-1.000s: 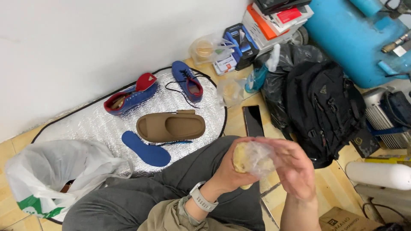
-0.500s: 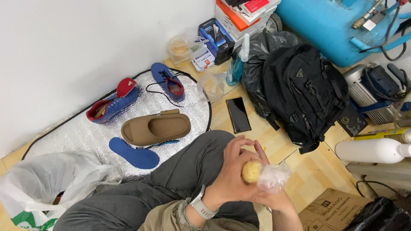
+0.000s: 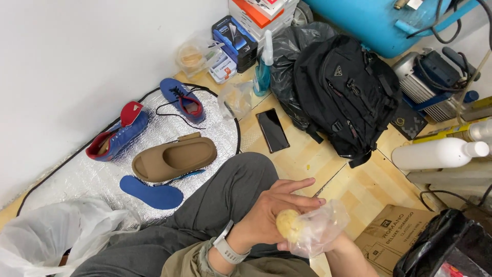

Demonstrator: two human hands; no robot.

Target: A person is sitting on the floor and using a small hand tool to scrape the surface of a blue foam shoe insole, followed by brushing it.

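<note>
My left hand [image 3: 266, 213], with a grey watch on its wrist, holds a round yellow spongy lump [image 3: 287, 224] at the mouth of a clear plastic bag [image 3: 320, 231]; its index finger sticks out straight. My right hand [image 3: 333, 243] grips the bag from below and is mostly hidden behind the plastic. Both hands hover over my grey-trousered knee [image 3: 230, 179].
On a silver mat [image 3: 77, 174] lie a brown slide sandal [image 3: 174, 158], a blue insole [image 3: 151, 194] and two blue-and-red shoes [image 3: 117, 136] [image 3: 182, 98]. A phone [image 3: 272, 130], black backpack [image 3: 348, 92], spray bottle [image 3: 264, 69], white bottle [image 3: 441, 153] and cardboard box [image 3: 394, 236] surround me.
The yellow lump, wrapped in the bag a second ago, now shows at the bag's mouth. My hands have dropped lower and closer to my lap, and my view has shifted.
</note>
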